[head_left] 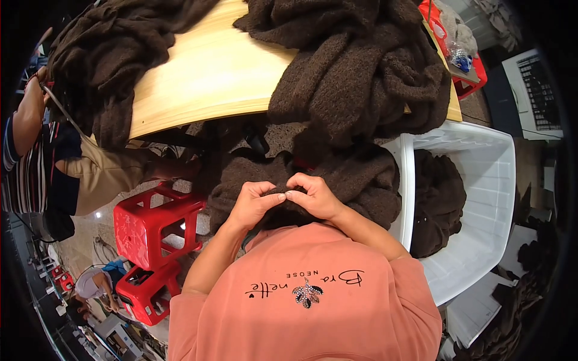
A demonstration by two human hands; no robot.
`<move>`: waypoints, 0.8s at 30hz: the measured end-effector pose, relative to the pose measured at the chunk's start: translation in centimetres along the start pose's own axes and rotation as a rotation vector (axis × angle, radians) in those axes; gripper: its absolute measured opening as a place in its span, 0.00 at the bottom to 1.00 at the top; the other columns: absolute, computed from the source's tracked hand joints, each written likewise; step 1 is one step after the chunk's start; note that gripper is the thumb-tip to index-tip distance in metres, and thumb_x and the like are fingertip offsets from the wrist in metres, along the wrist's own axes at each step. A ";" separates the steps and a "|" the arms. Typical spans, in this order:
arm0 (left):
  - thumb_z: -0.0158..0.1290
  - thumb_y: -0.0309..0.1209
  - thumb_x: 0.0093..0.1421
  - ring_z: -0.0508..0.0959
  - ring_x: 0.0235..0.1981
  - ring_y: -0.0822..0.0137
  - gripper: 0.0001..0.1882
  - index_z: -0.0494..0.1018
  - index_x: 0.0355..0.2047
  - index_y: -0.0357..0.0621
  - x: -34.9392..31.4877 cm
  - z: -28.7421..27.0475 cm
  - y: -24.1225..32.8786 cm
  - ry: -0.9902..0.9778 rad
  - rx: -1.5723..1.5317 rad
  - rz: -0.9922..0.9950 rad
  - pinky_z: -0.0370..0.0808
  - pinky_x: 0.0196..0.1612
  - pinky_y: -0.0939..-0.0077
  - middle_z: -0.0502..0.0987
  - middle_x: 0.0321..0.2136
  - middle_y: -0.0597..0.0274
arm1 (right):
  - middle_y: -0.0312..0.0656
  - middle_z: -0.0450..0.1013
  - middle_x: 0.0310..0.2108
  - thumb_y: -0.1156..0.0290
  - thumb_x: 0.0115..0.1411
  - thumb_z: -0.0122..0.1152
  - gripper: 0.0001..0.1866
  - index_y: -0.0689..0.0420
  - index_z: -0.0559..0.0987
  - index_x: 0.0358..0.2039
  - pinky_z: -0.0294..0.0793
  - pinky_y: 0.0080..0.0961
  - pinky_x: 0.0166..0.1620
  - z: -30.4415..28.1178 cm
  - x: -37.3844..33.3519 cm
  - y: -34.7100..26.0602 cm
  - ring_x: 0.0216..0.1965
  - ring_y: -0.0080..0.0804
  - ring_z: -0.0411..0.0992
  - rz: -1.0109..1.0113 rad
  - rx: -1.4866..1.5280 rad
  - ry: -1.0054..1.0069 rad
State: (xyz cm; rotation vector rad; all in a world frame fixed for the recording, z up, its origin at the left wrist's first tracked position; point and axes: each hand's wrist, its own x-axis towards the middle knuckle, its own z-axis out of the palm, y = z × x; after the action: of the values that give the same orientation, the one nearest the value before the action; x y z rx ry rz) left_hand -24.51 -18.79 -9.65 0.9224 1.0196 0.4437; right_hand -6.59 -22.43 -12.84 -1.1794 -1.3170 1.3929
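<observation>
Just beyond the pink shirt (247,307), we see the left hand (256,203) and right hand (314,196), thumbs close together, pinching the brown cloth (368,183) bunched there. We judge it soft, limp, slightly stretchy and heavy in bulk, best gripped along an edge. We cannot make out the curled fingertips, nor where its far folds end in shadow near the bench (223,66).

The cloth (361,186) at the centre is dark brown, finely flecked. At eleven o'clock, the bench (220,66) shows pale yellow wood grain; at six, a salmon shirt (301,256) carries black lettering (350,277). Stools (135,237) at eight are red, the tub (490,198) at three white, a co-worker's top (30,165) at nine striped.
</observation>
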 end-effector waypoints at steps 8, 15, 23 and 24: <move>0.49 0.18 0.49 0.73 0.28 0.79 0.07 0.74 0.29 0.36 0.5 -0.7 1.1 0.028 -0.083 0.240 0.70 0.34 0.84 0.76 0.28 0.67 | 0.42 0.70 0.25 0.77 0.41 0.62 0.12 0.61 0.74 0.30 0.70 0.22 0.29 -2.7 -1.6 2.1 0.25 0.34 0.71 -0.093 -0.464 -0.168; 0.51 0.20 0.52 0.71 0.25 0.81 0.03 0.74 0.26 0.38 0.9 1.3 0.0 -0.046 -0.225 0.088 0.68 0.30 0.86 0.75 0.24 0.68 | 0.38 0.63 0.18 0.80 0.39 0.56 0.10 0.58 0.72 0.26 0.66 0.27 0.20 -0.9 -0.9 -3.5 0.18 0.33 0.67 -0.666 -0.578 -0.039; 0.52 0.21 0.53 0.63 0.22 0.84 0.06 0.72 0.20 0.39 0.7 1.3 -1.5 0.089 -0.070 0.273 0.60 0.22 0.87 0.69 0.19 0.76 | 0.40 0.65 0.19 0.83 0.34 0.57 0.12 0.60 0.72 0.24 0.67 0.25 0.19 0.2 -0.3 -1.8 0.17 0.34 0.67 -0.708 -0.623 0.204; 0.52 0.21 0.53 0.63 0.22 0.84 0.06 0.72 0.20 0.39 0.6 1.5 -1.5 0.087 -0.071 0.271 0.60 0.22 0.87 0.69 0.19 0.76 | 0.39 0.63 0.18 0.82 0.37 0.55 0.09 0.59 0.71 0.23 0.66 0.25 0.19 0.4 -0.2 -1.8 0.16 0.32 0.67 -0.696 -0.644 0.218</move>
State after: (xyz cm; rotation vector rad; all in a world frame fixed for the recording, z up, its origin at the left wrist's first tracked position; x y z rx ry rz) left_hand -23.06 -19.91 -10.89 0.9887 0.9540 0.7480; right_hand -6.94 -22.57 -11.03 -1.0586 -1.8390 0.3339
